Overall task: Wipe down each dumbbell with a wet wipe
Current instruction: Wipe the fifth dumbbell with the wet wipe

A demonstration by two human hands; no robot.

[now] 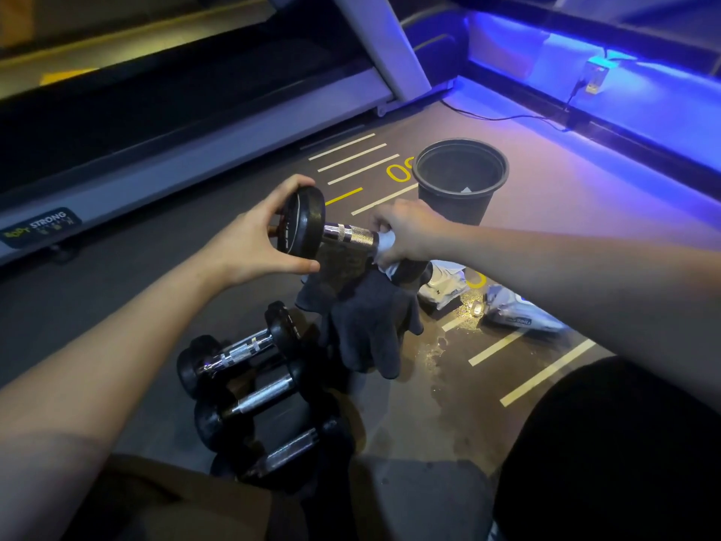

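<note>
**Dumbbell held over the gym floor, wipe on its handle**

Raised above the floor [203, 306] near its middle: a dumbbell [331, 236], left hand [249, 244] clasping the black end weight, right hand [405, 236] wrapped round the chrome handle with a white wet wipe [384, 247] pinched against it. Below, dark gloves [366, 318]. Nearer, three more dumbbells [249, 388] side by side. Beyond, a black bin [460, 177].

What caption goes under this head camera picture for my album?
Left hand holds a dumbbell while right hand rubs its handle with a wet wipe.
</note>
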